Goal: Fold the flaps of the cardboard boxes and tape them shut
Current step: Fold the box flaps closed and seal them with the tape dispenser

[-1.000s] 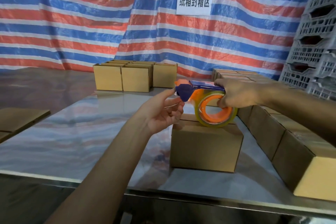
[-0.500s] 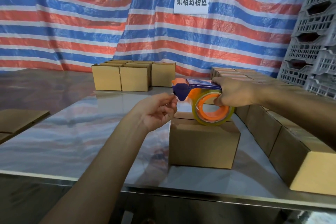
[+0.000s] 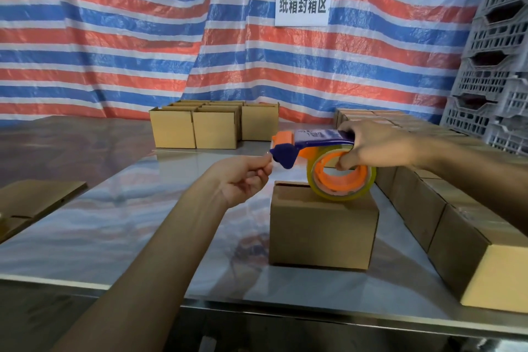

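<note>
A small cardboard box stands on the steel table in front of me, its top flaps folded down. Above it my right hand grips a blue and orange tape dispenser with a clear tape roll that hangs just over the box top. My left hand is at the dispenser's front end, thumb and finger pinched on the tape's loose end. The tape end itself is too thin to see clearly.
Several boxes stand in a group at the back of the table. A row of boxes runs along the right side. Flat cardboard lies at the left. Grey plastic crates are stacked far right, against a striped tarp.
My left hand's fingers closed into a pinch at the dispenser's front end. The dispenser stayed over the box with little movement.
</note>
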